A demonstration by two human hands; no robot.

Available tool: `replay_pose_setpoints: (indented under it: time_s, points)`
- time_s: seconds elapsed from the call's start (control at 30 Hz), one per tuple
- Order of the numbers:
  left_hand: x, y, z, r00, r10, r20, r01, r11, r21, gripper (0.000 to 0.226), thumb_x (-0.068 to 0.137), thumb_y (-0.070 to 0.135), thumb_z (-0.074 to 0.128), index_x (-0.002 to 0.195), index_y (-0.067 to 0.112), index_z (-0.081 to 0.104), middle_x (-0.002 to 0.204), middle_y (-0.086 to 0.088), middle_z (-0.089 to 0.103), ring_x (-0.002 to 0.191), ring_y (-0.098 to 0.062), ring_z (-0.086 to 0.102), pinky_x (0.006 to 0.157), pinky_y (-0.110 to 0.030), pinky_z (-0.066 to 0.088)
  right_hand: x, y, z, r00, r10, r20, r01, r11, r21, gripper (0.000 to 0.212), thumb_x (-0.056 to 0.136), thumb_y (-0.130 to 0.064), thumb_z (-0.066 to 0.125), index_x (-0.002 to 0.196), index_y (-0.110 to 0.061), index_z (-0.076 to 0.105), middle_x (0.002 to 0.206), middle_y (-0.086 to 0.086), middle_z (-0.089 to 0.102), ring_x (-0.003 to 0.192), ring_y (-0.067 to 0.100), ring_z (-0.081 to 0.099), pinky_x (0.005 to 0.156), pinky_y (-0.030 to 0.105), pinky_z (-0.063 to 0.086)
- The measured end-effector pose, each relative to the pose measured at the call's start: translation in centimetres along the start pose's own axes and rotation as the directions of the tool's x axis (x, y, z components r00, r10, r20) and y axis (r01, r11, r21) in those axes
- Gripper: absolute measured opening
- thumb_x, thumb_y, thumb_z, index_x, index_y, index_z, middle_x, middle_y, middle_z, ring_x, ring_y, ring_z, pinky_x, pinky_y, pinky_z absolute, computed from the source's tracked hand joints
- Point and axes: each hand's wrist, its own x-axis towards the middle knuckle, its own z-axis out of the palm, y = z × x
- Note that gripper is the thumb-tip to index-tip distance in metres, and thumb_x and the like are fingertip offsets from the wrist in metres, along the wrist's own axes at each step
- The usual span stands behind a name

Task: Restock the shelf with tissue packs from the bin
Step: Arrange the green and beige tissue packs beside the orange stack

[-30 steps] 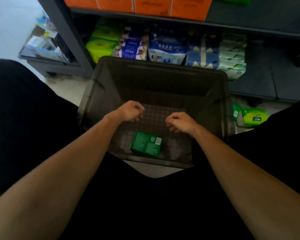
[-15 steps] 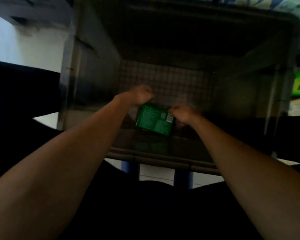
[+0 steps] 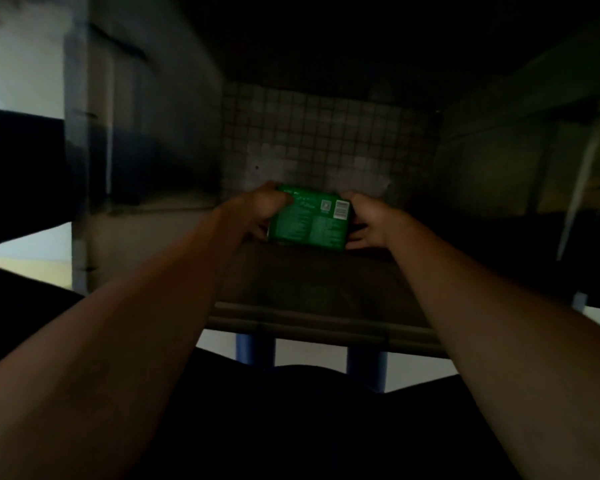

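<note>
Print on tissue pack point(image 3: 308, 219) unreadable; bin point(image 3: 160, 116) top seemingly cut off.

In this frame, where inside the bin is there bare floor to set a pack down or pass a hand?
The grid floor beyond the green tissue pack is bare, bordered by the left, right and far walls of the bin. It is crowded only along the near wall, where the left hand and right hand grip the pack's two ends.

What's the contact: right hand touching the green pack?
Touching. The head view shows the right hand wrapped round the right end of the green pack, with no gap visible.
</note>
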Motion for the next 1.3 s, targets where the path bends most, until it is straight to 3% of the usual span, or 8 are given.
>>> replay_pose_setpoints:
  time_s: [0.2,0.3,0.43,0.63,0.73,0.87,1.03,1.3]
  points:
    - [-2.6,1.5,0.4,0.999,0.040,0.020,-0.040,0.999,0.003,0.033,0.098,0.019,0.046,0.130,0.016,0.044,0.112,-0.008,0.057,0.081,-0.018,0.058,0.074,-0.040,0.050,-3.4,-1.3,-0.7,0.985,-0.162,-0.054,0.160,0.986,-0.040,0.019,0.098,-0.035,0.046,0.107,-0.019,0.054,0.093,0.000,0.057,0.079,0.014,0.056,0.063,0.028,0.045]
    - [-4.4,2.6,0.0,0.997,0.081,0.008,-0.081,0.996,-0.026,0.028,0.093,0.011,0.049,0.120,0.015,0.044,0.098,-0.008,0.056,0.085,-0.023,0.058,0.085,-0.046,0.054,-5.8,-2.2,-1.1,0.955,-0.288,-0.074,0.286,0.957,-0.037,0.010,0.097,-0.028,0.049,0.097,-0.021,0.055,0.095,0.001,0.060,0.075,0.011,0.055,0.065,0.026,0.043]
    - [-6.8,3.9,-0.7,0.978,0.204,-0.041,-0.205,0.978,-0.026,0.036,0.081,-0.006,0.051,0.115,0.004,0.050,0.111,-0.018,0.054,0.095,-0.030,0.059,0.065,-0.038,0.055,-10.1,-3.4,-2.0,0.886,-0.456,-0.081,0.452,0.890,-0.066,0.011,0.094,-0.015,0.051,0.104,-0.016,0.056,0.077,-0.001,0.057,0.061,0.009,0.053,0.041,0.014,0.038]
    - [-11.1,6.6,-2.5,0.939,0.343,-0.002,-0.340,0.931,-0.133,0.026,0.082,-0.006,0.052,0.096,0.016,0.057,0.100,-0.008,0.059,0.079,-0.012,0.057,0.052,-0.021,0.053,-14.9,-5.7,-4.1,0.814,-0.580,-0.004,0.576,0.809,-0.120,0.033,0.084,-0.003,0.046,0.096,-0.031,0.059,0.104,0.002,0.060,0.091,0.023,0.059,0.079,0.036,0.046]
    - [-14.5,8.5,-3.0,0.874,0.484,-0.037,-0.484,0.861,-0.154,0.032,0.083,-0.003,0.055,0.100,0.023,0.059,0.094,0.003,0.064,0.083,-0.010,0.060,0.067,-0.024,0.048,-17.0,-6.6,-5.6,0.746,-0.663,-0.064,0.658,0.748,-0.090,0.047,0.085,0.002,0.046,0.120,-0.029,0.052,0.118,0.004,0.059,0.099,0.027,0.061,0.079,0.035,0.048]
    - [-17.7,10.5,-3.8,0.752,0.630,-0.194,-0.655,0.748,-0.109,0.056,0.080,0.007,0.068,0.131,0.024,0.050,0.121,-0.002,0.062,0.113,-0.022,0.055,0.091,-0.042,0.039,-19.7,-7.0,-6.3,0.598,-0.787,-0.152,0.794,0.608,-0.024,0.037,0.089,-0.005,0.058,0.122,-0.020,0.051,0.108,0.004,0.064,0.087,0.018,0.062,0.077,0.031,0.049]
    - [-21.4,11.9,-3.7,0.613,0.753,-0.240,-0.786,0.611,-0.093,0.051,0.086,0.016,0.068,0.132,0.018,0.048,0.126,-0.007,0.058,0.115,-0.022,0.056,0.089,-0.039,0.048,-23.0,-7.0,-6.4,0.408,-0.880,-0.244,0.906,0.423,-0.010,0.033,0.091,-0.016,0.061,0.123,-0.021,0.054,0.110,-0.004,0.063,0.094,0.013,0.059,0.067,0.028,0.042]
    - [-25.8,13.7,-1.2,0.391,0.883,-0.258,-0.917,0.398,-0.028,0.049,0.087,0.027,0.067,0.132,0.016,0.051,0.106,-0.002,0.062,0.098,-0.017,0.062,0.082,-0.033,0.052,-26.9,-6.1,-7.5,0.159,-0.916,-0.369,0.986,0.127,0.108,0.038,0.093,-0.016,0.060,0.129,-0.026,0.052,0.125,-0.002,0.060,0.111,0.017,0.059,0.090,0.041,0.051]
